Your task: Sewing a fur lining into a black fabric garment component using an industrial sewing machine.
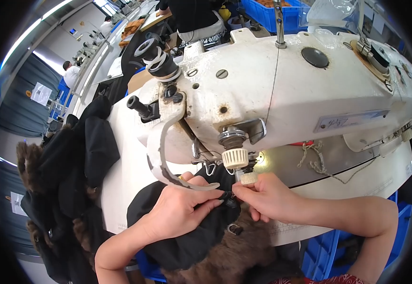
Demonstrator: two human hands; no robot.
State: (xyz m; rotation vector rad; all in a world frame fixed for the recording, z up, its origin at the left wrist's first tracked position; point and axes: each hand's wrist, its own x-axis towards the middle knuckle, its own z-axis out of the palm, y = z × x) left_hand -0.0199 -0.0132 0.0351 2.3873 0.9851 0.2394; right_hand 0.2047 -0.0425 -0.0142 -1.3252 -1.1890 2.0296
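Note:
A white industrial sewing machine [263, 80] fills the upper middle, with worn paint and tension knobs on its near end. Under that end lies a black garment [187, 241] with brown fur [229, 251] along its right side. My left hand [180, 206] pinches the black cloth just below the curved white lever [161, 156], its fingertips near a small dark fitting. Close to the machine's needle area, my right hand [267, 199] has thumb and finger closed on the cloth's edge. A metal ring [235, 229] sits on the garment below the hands. The needle itself is hidden.
Black fur-trimmed garments [68, 165] are heaped at the table's left. A tangled cord [317, 158] lies on the machine bed to the right. Blue crates [322, 253] stand beneath the table's near edge. Behind the machine a person in black [194, 21] sits.

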